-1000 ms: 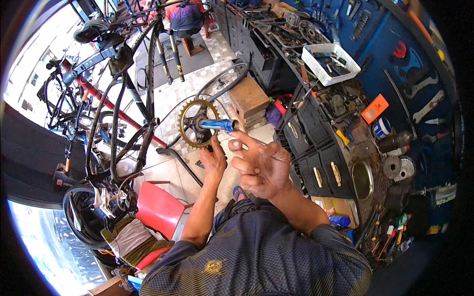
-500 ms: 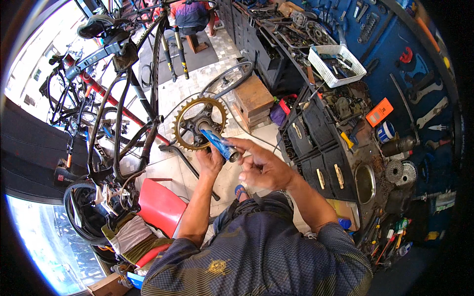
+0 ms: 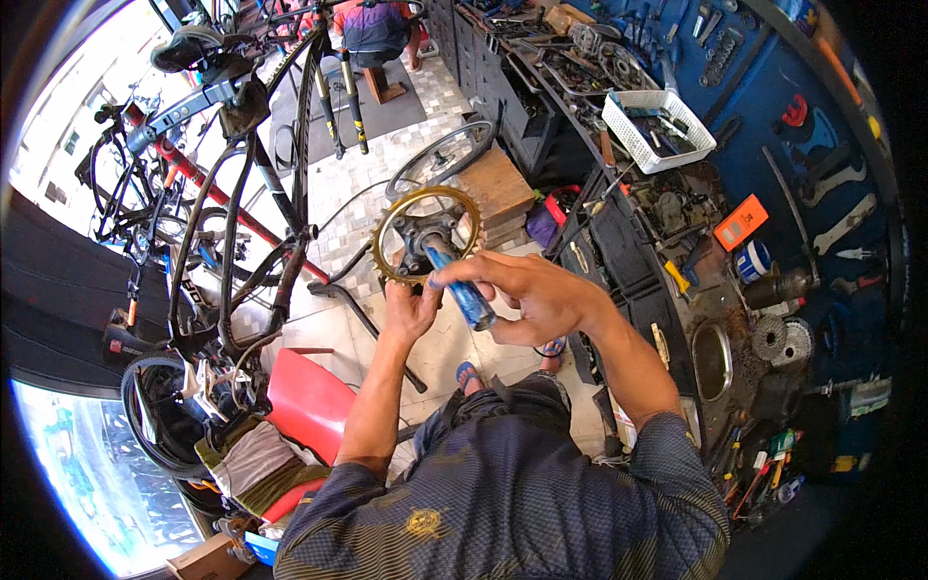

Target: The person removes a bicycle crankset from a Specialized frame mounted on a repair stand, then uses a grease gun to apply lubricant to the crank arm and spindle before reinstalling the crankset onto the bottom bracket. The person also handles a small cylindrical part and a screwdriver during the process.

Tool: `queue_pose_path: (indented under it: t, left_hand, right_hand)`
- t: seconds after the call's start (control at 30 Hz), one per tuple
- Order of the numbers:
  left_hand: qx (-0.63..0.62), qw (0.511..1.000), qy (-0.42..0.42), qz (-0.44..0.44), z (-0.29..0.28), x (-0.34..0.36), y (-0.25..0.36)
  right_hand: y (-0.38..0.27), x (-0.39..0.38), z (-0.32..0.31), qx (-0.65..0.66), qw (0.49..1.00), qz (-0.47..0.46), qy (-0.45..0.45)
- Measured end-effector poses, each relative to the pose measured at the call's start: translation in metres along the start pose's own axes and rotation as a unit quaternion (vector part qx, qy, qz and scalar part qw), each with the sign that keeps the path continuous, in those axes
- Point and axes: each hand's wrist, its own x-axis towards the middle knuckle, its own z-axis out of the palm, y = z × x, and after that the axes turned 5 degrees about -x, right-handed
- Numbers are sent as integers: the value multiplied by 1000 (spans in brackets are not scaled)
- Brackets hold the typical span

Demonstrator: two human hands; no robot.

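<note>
My left hand (image 3: pixel 414 311) holds a gold toothed chainring (image 3: pixel 398 218) with a dark crank arm at its lower edge, lifted in front of me. My right hand (image 3: pixel 530 295) grips a blue-handled tool (image 3: pixel 464 290) whose tip sits in the hub at the chainring's middle. Both forearms come up from my dark patterned shirt at the bottom of the view.
A black and red bicycle frame (image 3: pixel 242 208) stands on a stand at my left, above a red seat (image 3: pixel 304 406). A cluttered workbench (image 3: pixel 696 290) with a white basket (image 3: pixel 657 130) runs along the right, under a blue tool wall. Another person (image 3: pixel 372 24) sits at the far end.
My right hand, open and apart from the tool a second ago, has closed on the blue handle. The chainring has come closer and the tool has swung to point down toward me.
</note>
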Motion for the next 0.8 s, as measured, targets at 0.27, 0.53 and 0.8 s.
queue_pose_path:
  t: [0.27, 0.53, 0.8]
  left_hand:
    - [92, 995, -27, -20, -13, 1, 14]
    - [78, 992, 63, 77, 10, 13, 13]
    - [76, 996, 33, -19, -6, 7, 16]
  right_hand:
    - [7, -39, -11, 212, 970, -41, -109]
    - [7, -23, 55, 251, 958, 43, 130]
    - [8, -53, 18, 257, 956, 38, 134]
